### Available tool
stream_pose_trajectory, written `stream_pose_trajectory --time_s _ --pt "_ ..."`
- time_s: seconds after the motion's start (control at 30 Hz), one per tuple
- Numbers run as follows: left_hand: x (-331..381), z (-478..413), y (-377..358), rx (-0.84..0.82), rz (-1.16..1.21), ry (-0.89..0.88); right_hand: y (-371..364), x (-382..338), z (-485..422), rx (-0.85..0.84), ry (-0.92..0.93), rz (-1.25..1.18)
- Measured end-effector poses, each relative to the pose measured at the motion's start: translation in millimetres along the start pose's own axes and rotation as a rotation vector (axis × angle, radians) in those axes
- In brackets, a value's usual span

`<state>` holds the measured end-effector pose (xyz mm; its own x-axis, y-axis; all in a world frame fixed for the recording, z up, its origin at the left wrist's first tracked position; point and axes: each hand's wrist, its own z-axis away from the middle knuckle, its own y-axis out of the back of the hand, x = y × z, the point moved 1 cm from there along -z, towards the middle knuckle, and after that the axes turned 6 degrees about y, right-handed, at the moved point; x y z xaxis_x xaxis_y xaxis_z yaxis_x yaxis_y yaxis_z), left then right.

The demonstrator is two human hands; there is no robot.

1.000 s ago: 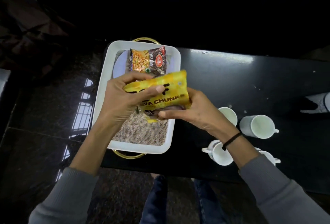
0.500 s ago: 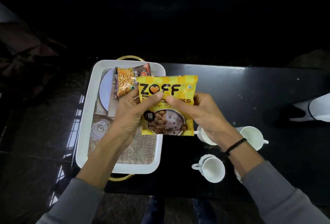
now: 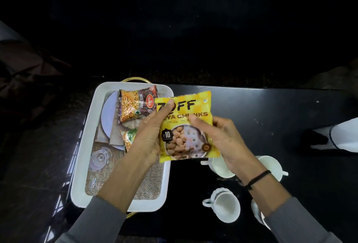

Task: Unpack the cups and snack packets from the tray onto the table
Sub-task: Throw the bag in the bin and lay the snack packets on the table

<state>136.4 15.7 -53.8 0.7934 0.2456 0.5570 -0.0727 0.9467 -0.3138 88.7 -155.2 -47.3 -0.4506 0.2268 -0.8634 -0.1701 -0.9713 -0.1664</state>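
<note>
Left hand [image 3: 149,136] and right hand [image 3: 222,140] both grip the yellow packet [image 3: 186,126]; tray [image 3: 81,146] at nine o'clock; cups [image 3: 224,204] at four.

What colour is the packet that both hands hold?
Yellow, with dark lettering; the packet shows best in the head view, the only one.

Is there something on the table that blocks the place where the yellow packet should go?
The yellow packet is held by both hands. Cups stand below and right of it; the black table farther back looks bare.
</note>
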Motion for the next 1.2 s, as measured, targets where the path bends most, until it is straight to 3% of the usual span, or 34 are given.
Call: stream_pose_trajectory --time_s 0.07,0.17,0.3,0.47,0.6,0.87,0.93,1.07,1.2 --pt "2 -2 -2 -0.017 -0.022 -0.017 5 0 -3 0.042 0.008 -0.034" --pt "0 -4 -2 0.010 -0.132 -0.095 12 -1 -4 -0.032 -0.063 -0.016" --pt "-8 -8 -4 0.109 -0.257 -0.233 17 1 -7 -0.039 -0.123 0.019" --pt "-12 -17 -18 0.138 -0.278 -0.127 24 6 -15 0.114 -0.105 -0.088" --pt "-20 -29 -22 0.086 -0.315 -0.127 23 10 -20 0.071 -0.059 0.084" --pt "-18 -63 -25 0.117 -0.413 -0.140 50 19 -54 0.252 -0.089 0.118" --pt "-14 -70 -27 0.128 -0.448 -0.183 54 23 -61 0.294 -0.058 0.210" --pt "-12 -68 -30 0.156 -0.693 -0.286 60 32 -61 0.386 0.125 0.622" --pt "-26 -59 -27 0.163 -1.079 -0.447 53 40 -55 0.296 0.275 0.843"
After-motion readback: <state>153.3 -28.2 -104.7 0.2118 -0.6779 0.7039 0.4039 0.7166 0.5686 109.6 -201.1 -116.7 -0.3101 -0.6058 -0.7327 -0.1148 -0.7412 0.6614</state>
